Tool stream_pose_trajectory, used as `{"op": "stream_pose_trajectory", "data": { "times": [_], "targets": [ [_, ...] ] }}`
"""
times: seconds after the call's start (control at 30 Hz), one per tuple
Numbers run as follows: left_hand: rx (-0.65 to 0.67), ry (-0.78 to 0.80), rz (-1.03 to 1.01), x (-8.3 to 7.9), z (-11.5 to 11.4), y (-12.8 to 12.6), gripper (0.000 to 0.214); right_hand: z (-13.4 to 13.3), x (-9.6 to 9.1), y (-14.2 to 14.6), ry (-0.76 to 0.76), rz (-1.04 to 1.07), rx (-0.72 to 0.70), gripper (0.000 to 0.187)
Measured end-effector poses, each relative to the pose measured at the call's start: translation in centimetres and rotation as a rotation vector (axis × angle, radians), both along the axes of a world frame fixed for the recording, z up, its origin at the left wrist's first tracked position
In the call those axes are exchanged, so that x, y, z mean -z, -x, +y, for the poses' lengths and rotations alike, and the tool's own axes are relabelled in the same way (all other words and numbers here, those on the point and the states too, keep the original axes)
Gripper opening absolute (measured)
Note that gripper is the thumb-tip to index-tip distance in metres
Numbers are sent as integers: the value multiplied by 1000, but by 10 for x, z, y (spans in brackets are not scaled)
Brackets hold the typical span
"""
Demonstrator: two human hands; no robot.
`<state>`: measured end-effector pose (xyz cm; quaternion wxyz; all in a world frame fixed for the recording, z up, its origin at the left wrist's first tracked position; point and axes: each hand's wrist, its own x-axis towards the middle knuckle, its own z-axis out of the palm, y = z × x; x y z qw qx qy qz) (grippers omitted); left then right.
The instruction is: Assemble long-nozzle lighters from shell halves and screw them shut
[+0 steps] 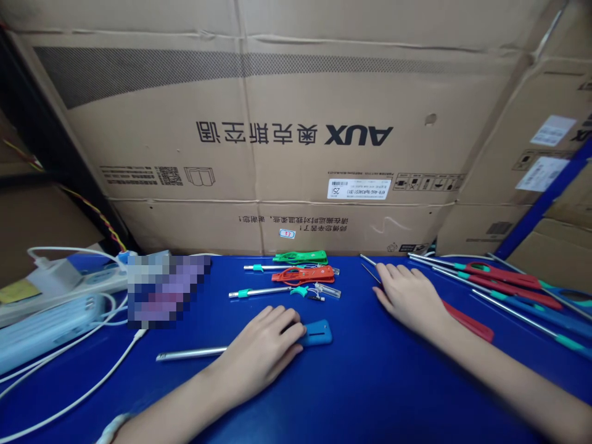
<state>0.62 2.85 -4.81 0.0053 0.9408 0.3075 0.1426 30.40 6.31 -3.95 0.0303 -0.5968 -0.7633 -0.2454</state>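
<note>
At the left, pixelation is masking a purplish object (182,288) on the blue table (370,394). The left hand (266,342) is grasping a blue-handled rod (318,333) on the table and hiding its middle. The right hand (409,293) is covering a thin metal rod (369,261); whether its fingers are gripping, I cannot tell. Its wrist is partly concealing a red handle (472,323). At far right, long tools (513,314) are running out of view.

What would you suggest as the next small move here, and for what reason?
I would probably bring the right hand over to steady the blue slotted plastic handle: the left hand alone holds it, its end sticks out uncovered, and the right hand is off to one side, by a thin silver metal rod.
</note>
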Motion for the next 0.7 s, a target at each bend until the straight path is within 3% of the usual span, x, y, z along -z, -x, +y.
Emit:
{"op": "stream_pose_trajectory", "data": {
  "times": [0.2,0.33,0.37,0.47,0.57,0.7],
  "targets": [
    [7,29,-18,0,-1,0,14,8,5,-15,54,82,3,22],
    [58,49,-82,2,-1,0,12,7,-13,-20,-27,239,-69,15],
    [75,45,-94,2,-1,0,10,5,-20,-20,-52,335,-118,14],
    [109,25,-88,3,-3,-3,6,-6,-35,-9,-61,926,-344,17],
    [113,13,-64,2,-5,-5,5,-24,-38,13,172,1447,-517,16],
    [109,3,-27,2,-7,-6,19,-49,-29,38,451,1568,-678,12]
  ]
}}
